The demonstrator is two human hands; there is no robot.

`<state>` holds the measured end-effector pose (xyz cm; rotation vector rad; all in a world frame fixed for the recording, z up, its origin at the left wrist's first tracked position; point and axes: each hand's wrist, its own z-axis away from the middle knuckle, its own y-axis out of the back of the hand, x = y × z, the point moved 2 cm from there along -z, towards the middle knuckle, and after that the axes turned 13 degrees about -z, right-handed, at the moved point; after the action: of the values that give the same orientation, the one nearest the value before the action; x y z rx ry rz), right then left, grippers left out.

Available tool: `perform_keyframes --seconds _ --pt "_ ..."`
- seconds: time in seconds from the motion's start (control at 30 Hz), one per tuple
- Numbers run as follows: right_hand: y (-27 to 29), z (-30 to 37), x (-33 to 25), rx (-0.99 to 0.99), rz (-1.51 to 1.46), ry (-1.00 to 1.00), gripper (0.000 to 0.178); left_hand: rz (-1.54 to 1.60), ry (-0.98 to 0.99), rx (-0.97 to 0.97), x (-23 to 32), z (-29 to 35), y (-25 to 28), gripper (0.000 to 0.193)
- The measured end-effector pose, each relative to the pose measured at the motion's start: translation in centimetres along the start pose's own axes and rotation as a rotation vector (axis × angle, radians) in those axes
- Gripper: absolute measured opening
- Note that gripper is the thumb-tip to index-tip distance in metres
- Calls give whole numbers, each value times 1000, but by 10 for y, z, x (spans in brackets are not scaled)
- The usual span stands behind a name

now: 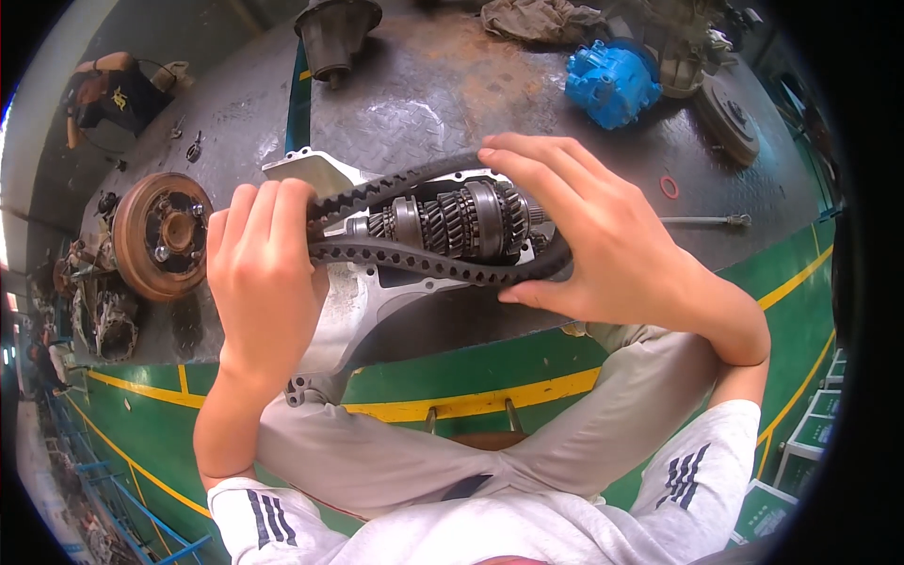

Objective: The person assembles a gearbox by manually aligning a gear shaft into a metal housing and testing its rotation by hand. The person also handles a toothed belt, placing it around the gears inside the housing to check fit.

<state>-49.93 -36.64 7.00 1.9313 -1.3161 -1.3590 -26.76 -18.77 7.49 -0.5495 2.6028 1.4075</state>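
Note:
A black toothed belt point(405, 179) is stretched out as a long loop in front of me. My left hand point(264, 259) is closed around its left end, pinching both strands close together. At the other end, my right hand point(612, 235) curves round the loop, fingertips on the upper strand and thumb at the lower one. Below the belt lies an open silver gearbox housing point(353, 325). Through the loop I see its gear shaft point(452, 221), with several helical gears. What touches my palms is hidden.
A rusty brake drum point(160, 235) stands left on the dark metal table point(395, 113). Farther back are a bell-shaped casting point(336, 38), a blue pump-like unit point(612, 83) and a grey disc point(730, 122). A red ring point(669, 186) and a thin rod point(702, 220) lie right.

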Motion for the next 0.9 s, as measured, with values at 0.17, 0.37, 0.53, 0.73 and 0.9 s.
perform_keyframes --seconds 0.17,0.37,0.53,0.73,0.9 --pt "-9 10 18 81 65 164 89 111 -20 -12 1 0 -8 54" --pt "-19 13 44 104 95 274 85 129 -58 -66 1 2 -17 51" --pt "-23 12 63 89 109 336 78 153 -152 -86 -7 0 -21 64" --pt "-36 11 71 154 92 395 80 227 -249 -15 -12 1 -29 58" --pt "-34 7 71 138 118 423 78 207 -281 62 -15 -2 -36 50"
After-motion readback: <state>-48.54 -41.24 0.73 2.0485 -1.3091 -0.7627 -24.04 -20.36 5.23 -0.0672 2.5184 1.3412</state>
